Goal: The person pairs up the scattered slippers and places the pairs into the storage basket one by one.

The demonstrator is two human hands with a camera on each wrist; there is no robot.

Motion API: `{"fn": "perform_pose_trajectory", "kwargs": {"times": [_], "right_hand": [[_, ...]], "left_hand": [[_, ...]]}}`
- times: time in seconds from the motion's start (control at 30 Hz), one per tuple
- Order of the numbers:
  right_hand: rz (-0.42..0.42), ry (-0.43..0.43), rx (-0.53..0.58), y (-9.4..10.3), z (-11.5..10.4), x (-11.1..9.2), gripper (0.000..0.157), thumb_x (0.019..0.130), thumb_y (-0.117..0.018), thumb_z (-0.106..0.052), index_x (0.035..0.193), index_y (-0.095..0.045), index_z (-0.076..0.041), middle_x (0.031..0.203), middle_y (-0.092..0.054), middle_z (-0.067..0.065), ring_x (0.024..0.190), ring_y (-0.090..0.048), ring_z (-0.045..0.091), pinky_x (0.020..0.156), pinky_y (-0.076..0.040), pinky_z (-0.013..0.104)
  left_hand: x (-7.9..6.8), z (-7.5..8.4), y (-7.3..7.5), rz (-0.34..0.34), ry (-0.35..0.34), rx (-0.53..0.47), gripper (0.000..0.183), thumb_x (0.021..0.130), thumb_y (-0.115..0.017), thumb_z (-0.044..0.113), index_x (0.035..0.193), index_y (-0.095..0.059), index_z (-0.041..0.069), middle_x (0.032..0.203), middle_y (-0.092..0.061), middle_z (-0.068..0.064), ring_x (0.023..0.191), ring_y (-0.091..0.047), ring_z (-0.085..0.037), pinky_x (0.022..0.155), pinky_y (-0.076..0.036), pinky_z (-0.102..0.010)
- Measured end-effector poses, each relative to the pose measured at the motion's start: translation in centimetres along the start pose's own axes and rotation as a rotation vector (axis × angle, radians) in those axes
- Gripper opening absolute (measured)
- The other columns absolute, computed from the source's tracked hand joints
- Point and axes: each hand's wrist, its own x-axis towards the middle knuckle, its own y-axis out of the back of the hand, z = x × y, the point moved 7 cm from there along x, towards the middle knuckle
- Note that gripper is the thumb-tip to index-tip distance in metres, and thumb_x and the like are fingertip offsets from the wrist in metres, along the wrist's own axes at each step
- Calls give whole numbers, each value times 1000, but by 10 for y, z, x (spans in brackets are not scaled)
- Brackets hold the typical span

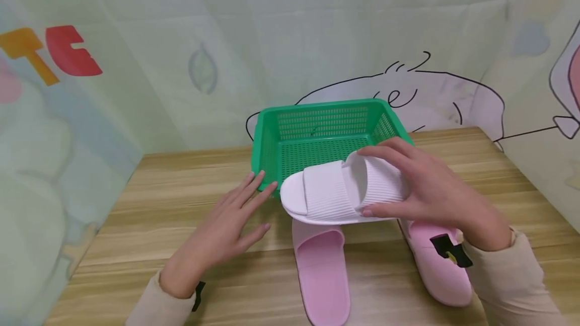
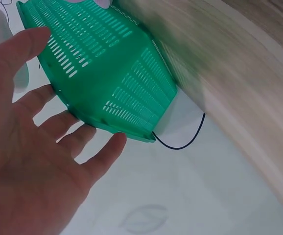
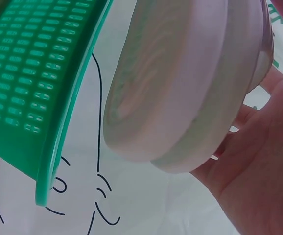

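Observation:
My right hand (image 1: 421, 180) grips a pair of white slippers (image 1: 328, 192) fitted together, their ribbed straps showing, held in front of the green basket (image 1: 259, 150). In the right wrist view the rounded ends of the white slippers (image 3: 180, 98) lie one against the other beside the basket wall (image 3: 34, 73). My left hand (image 1: 222, 230) has its fingers spread and straight, with fingertips right at the basket's front left corner. In the left wrist view the left hand (image 2: 38, 142) is palm toward the camera, fingers along the basket's rim (image 2: 95, 122).
One pink slipper (image 1: 323, 275) lies on the wooden table (image 1: 181, 200) below the white pair. Another pink slipper (image 1: 439, 270) lies at the right, partly under my right wrist. A printed cloth (image 1: 226, 39) hangs behind the table.

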Motion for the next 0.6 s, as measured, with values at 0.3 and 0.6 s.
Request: {"fn": "perform_pose_trajectory", "kwargs": {"times": [0.3, 0.6], "right_hand": [[-4, 46, -12, -3, 0, 0, 79, 75, -96, -46, 146, -62, -31, 132, -59, -7, 108, -58, 14, 75, -53, 33], [10, 50, -4, -9, 3, 3, 78, 74, -97, -47, 142, -65, -29, 137, -60, -4, 121, -57, 18, 80, -56, 38]], "left_hand": [[1, 3, -1, -38, 23, 32, 82, 98, -77, 30, 166, -35, 13, 173, -26, -22, 158, -26, -47, 109, -45, -69], [2, 1, -1, -26, 10, 34, 84, 96, -80, 27, 166, -36, 13, 171, -29, -23, 157, -29, -48, 107, -48, -68]]}}
